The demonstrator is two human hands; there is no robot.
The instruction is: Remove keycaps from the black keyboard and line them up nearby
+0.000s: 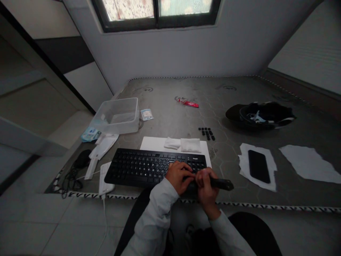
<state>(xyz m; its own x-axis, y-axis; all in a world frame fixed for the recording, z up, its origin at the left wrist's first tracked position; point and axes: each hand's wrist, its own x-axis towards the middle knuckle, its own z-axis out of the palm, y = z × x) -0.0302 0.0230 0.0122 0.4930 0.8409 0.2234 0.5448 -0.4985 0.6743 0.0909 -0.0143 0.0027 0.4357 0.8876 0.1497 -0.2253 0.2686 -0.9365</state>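
Long black plastic keyboard near the bench's front edge, most keys apparently seated. Beyond, small black keycap-like blocks, loose in rows. Right hand closed round dark, slim-handled tool; left hand curled, hold unclear.

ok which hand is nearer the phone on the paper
Right. The right hand, gripping a dark handle, is left of the phone; the left hand is farther left, at the keyboard.

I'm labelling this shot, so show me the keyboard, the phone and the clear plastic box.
Keyboard [149,166]: head view, on the keys left of the hands.
Phone [259,166]: head view, middle of its dark face.
Clear plastic box [130,127]: head view, on its near wall.
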